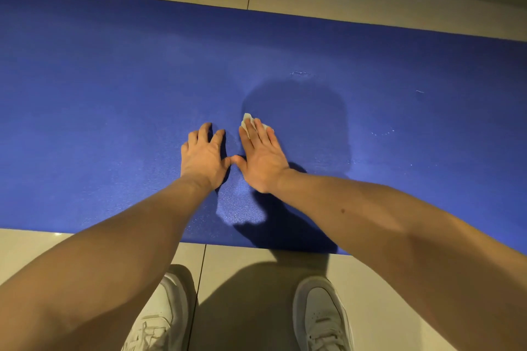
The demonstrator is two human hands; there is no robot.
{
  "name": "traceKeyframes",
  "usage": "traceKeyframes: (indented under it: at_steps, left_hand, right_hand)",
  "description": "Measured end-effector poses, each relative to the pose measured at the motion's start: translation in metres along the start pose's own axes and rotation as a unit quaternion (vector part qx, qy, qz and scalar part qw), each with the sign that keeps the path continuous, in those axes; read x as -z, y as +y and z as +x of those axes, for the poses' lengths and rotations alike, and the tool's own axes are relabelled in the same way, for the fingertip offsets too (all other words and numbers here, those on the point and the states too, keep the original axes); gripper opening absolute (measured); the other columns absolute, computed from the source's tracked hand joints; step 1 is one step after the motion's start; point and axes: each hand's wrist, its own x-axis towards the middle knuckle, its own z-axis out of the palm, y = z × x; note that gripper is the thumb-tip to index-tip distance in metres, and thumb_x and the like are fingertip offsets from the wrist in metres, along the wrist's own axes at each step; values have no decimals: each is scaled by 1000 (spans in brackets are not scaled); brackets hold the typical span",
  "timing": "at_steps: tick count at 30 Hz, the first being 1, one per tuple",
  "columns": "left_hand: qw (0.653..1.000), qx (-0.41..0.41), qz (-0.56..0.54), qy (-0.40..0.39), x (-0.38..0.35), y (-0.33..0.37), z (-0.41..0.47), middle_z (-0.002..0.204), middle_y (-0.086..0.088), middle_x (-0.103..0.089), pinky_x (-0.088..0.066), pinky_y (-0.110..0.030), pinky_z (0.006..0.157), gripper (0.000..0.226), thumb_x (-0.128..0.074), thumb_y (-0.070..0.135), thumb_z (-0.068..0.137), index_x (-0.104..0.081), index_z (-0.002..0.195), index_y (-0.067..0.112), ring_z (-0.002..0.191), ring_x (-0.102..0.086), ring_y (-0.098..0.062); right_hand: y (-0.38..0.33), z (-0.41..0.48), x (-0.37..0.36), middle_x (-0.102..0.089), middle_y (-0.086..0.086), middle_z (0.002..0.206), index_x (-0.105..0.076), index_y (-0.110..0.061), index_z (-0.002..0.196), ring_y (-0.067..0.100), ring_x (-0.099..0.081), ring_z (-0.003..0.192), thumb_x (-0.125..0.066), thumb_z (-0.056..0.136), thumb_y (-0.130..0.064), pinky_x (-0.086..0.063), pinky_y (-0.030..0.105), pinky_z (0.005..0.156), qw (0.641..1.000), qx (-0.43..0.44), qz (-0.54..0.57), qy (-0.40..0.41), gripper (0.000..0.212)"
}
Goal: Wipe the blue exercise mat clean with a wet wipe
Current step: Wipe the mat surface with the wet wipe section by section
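Observation:
The blue exercise mat lies flat across the tiled floor, filling the width of the view. My right hand lies flat on the mat's middle with straight fingers, pressing a small white wet wipe whose edges poke out past the fingertips. My left hand rests beside it on the mat, fingers spread and slightly bent, holding nothing. The thumbs of both hands nearly touch. A few pale specks and scuffs show on the mat to the right.
Beige floor tiles border the mat's far edge, and more tiles lie along its near edge. My two white sneakers stand on the tiles just short of the mat. A wall base runs along the top right.

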Motion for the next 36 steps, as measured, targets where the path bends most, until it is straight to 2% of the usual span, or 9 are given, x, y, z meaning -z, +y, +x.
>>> traceKeyframes:
  at_steps: [4, 9, 11, 13, 18, 21, 27, 29, 36]
  left_hand:
    - [1000, -4, -1, -2, 1, 0, 10, 164, -7, -16, -25, -48, 116, 75, -60, 52, 94, -30, 156, 23, 144, -19, -33]
    - [1000, -2, 14, -25, 6, 0, 16, 165, -5, -12, -21, -47, 119, 74, -54, 53, 97, -23, 158, 25, 147, -14, -32]
    - [999, -1, 19, -27, 8, -1, 17, 165, -5, -12, -21, -47, 119, 74, -53, 53, 97, -22, 158, 25, 147, -13, -31]
    - [1000, 1, 20, -24, 9, -3, 20, 165, -5, -12, -21, -47, 119, 75, -53, 54, 97, -22, 158, 25, 147, -14, -31]
    - [1000, -2, 17, -13, 9, -3, 29, 166, -7, -12, -20, -47, 118, 72, -50, 53, 98, -23, 158, 24, 148, -13, -32]
    - [1000, 0, 13, -9, 10, -3, 35, 166, -7, -11, -19, -48, 119, 70, -49, 52, 99, -23, 158, 24, 148, -13, -32]
    - [1000, 0, 18, -16, 9, -2, 41, 166, -6, -10, -20, -50, 120, 70, -49, 54, 99, -23, 158, 26, 148, -13, -33]
    - [1000, 1, 19, -15, 9, -2, 41, 165, -6, -10, -20, -49, 119, 70, -49, 54, 98, -23, 158, 27, 147, -13, -32]
    - [1000, -4, 20, 1, 10, -7, 53, 165, -5, -12, -19, -48, 118, 70, -49, 55, 98, -26, 157, 27, 146, -15, -32]
  right_hand:
    - [34, 4, 5, 21, 5, 169, 5, -11, 163, 23, 19, 156, -29, 107, -53, 5, 41, 127, 999, -18, 15, 26, 77]
    - [76, 14, 21, 23, 13, 167, 8, -7, 162, 33, 17, 155, -17, 104, -61, 4, 46, 127, 972, -233, 1, 37, 83]
    - [68, 20, 24, 24, 16, 166, 8, -5, 161, 36, 18, 155, -15, 104, -62, 5, 49, 126, 964, -264, 20, 36, 84]
    - [49, 24, 21, 25, 17, 166, 9, -5, 161, 37, 19, 154, -19, 105, -58, 7, 50, 126, 973, -221, 36, 46, 82]
    - [19, 29, 11, 24, 7, 168, 9, -10, 162, 26, 23, 154, -24, 109, -50, 7, 45, 127, 1000, 12, -1, 15, 74]
    - [41, 36, 15, 21, 3, 169, 4, -13, 163, 21, 18, 156, -25, 108, -49, 2, 42, 127, 998, 57, -17, 16, 72]
    - [84, 41, 31, 24, 12, 167, 10, -8, 161, 35, 19, 155, -14, 105, -59, 4, 48, 127, 971, -235, 2, 32, 80]
    - [70, 49, 34, 25, 16, 166, 9, -6, 161, 39, 19, 154, -14, 104, -60, 6, 51, 126, 961, -274, 32, 35, 82]
    - [28, 63, 27, 22, 7, 168, 6, -10, 162, 25, 22, 155, -25, 109, -49, 8, 45, 127, 1000, 13, 21, 18, 73]
